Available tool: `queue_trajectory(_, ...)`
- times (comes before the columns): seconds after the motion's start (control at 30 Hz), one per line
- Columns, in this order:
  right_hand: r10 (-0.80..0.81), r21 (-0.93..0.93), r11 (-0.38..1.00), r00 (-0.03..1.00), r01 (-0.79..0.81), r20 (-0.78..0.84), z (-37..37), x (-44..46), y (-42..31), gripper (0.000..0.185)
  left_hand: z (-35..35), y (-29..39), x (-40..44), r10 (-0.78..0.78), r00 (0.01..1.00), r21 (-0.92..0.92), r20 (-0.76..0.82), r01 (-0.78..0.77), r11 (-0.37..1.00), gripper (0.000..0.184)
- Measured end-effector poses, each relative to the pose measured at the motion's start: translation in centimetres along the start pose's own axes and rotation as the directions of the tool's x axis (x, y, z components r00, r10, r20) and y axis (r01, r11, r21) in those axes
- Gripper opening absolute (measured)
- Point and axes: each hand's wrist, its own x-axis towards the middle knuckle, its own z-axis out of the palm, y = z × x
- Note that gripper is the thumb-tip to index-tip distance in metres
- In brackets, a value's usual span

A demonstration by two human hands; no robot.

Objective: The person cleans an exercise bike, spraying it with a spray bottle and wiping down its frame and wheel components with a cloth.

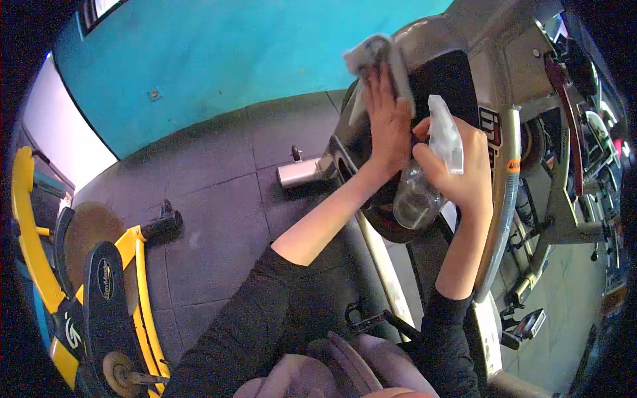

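My left hand (388, 129) presses a light grey cloth (367, 56) against the dark curved housing of an exercise bike (448, 83). Its fingers stretch up over the cloth, which is slightly blurred. Just to the right, my right hand (464, 162) is closed around the neck of a clear spray bottle (418, 199). The bottle's white trigger head (446, 136) points upward, and some of the bottle is hidden behind my fingers.
A yellow and black exercise bike (106, 278) stands at the left. Beside my right arm runs a grey frame tube (507, 199). A pedal (358, 317) sticks out below my arms. Behind are a teal wall (219, 60) and dark floor tiles (212, 212). More gym equipment (570, 146) crowds the right.
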Motion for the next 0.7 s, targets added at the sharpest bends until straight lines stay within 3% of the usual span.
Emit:
queue_trajectory(0.07,0.041,0.018,0.999,0.999,-0.041,0.015,-0.1,-0.1,0.0,0.030,-0.7,0.2,1.2,0.292,0.946,0.089,0.140,-0.305,0.948,0.067)
queue_trajectory(0.1,0.044,0.017,0.999,0.999,-0.044,0.015,-0.1,0.0,0.0,0.030,-1.0,0.1,1.8,0.331,0.924,0.084,0.189,-0.351,0.933,0.068)
queue_trajectory(0.23,0.033,-0.020,0.999,0.999,-0.033,0.014,-0.1,0.0,-0.2,0.031,-0.6,-0.5,1.8,0.352,0.919,0.103,0.179,-0.373,0.922,0.069)
queue_trajectory(0.3,0.039,-0.018,0.999,0.999,-0.038,0.014,0.0,0.0,-0.2,0.030,-0.1,-1.2,1.4,0.369,0.924,0.183,0.095,-0.381,0.906,0.069)
queue_trajectory(0.43,0.017,-0.023,1.000,0.999,-0.017,0.032,0.0,0.1,-0.3,0.030,-0.2,-3.4,1.0,0.341,0.939,0.193,0.054,-0.345,0.919,0.068)
queue_trajectory(0.5,0.013,-0.013,1.000,0.999,-0.012,0.045,-0.1,0.1,-0.3,0.030,-0.4,-4.7,0.9,0.176,0.984,0.147,-0.010,-0.172,0.974,0.064)
queue_trajectory(0.53,0.023,-0.019,1.000,0.998,-0.022,0.054,-0.2,0.1,-0.4,0.029,-0.6,-5.8,0.6,0.178,0.984,0.149,-0.013,-0.174,0.973,0.064)
queue_trajectory(0.6,0.028,-0.022,0.999,0.998,-0.026,0.062,-0.2,0.1,-0.5,0.029,-1.3,-8.2,-0.2,-0.015,1.000,0.042,-0.017,0.016,0.999,0.061)
queue_trajectory(0.67,0.071,-0.049,0.997,0.995,-0.067,0.073,-0.2,0.1,-0.5,0.028,-1.3,-9.9,-0.5,-0.022,0.999,0.101,-0.032,0.025,0.995,0.059)
queue_trajectory(0.7,0.068,-0.048,0.997,0.995,-0.065,0.071,-0.2,0.1,-0.5,0.028,-1.2,-9.9,0.1,-0.093,0.996,-0.029,-0.011,0.092,0.995,0.060)
